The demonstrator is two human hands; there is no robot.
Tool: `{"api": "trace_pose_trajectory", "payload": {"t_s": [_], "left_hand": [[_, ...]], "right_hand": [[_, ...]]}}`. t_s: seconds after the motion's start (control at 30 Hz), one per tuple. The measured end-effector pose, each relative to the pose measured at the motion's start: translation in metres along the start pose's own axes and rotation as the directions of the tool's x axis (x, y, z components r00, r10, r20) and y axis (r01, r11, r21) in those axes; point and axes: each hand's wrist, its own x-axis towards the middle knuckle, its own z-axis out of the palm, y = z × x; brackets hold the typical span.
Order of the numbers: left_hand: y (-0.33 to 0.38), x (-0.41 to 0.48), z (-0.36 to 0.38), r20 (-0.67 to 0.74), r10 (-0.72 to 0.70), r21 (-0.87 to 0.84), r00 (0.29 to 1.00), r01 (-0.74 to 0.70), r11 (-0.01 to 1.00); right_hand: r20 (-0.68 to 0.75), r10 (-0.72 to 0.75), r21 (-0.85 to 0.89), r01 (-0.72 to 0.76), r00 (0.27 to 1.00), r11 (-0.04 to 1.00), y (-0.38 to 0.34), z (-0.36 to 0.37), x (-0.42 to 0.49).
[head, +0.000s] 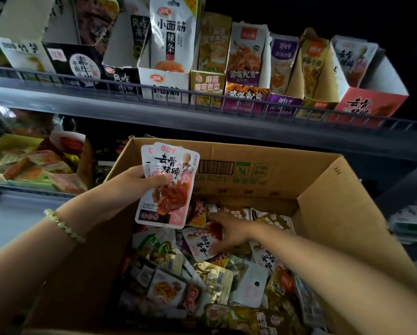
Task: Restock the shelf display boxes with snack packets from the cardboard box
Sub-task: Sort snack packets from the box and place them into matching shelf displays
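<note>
Left hand (139, 180) pinches a fanned stack of pink-white trotter packets (168, 187), thumb on front, above the cardboard box (323, 189) at its far-left rim. Likely batching one flavour before shelving. Right hand (226, 234) is down in the mixed pile, fingers spread loosely on a matching packet (200, 245), no grip visible. Target pink display box (369, 102) sits far right on the upper shelf behind the wire rail (202, 95), which the stack must clear. Other flavours fill the row to its left.
</note>
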Motion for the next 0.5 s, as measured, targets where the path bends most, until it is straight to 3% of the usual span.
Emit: {"api": "trace_pose_trajectory", "payload": {"t_s": [0.17, 0.27, 0.4, 0.5], "left_hand": [[-0.001, 0.0, -0.001, -0.018, -0.014, -0.022, 1.0, 0.013, 1.0], [-0.001, -0.001, -0.001, -0.033, -0.015, -0.062, 0.999, 0.013, 0.998], [0.004, -0.002, 0.001, -0.054, 0.025, -0.079, 0.998, -0.03, 0.996], [0.011, 0.002, 0.005, -0.096, 0.059, -0.141, 0.994, -0.072, 0.987]], "right_hand": [[-0.156, 0.03, -0.086, -0.043, 0.987, 0.995, 0.007, 0.008, 0.004], [-0.216, -0.043, -0.147, 0.011, 0.975, 0.989, 0.009, -0.003, -0.012], [-0.237, -0.209, 0.074, 0.232, 0.949, 0.97, 0.007, -0.025, -0.057], [-0.392, -0.178, 0.313, 0.313, 0.903, 0.897, 0.006, -0.054, -0.094]]}}
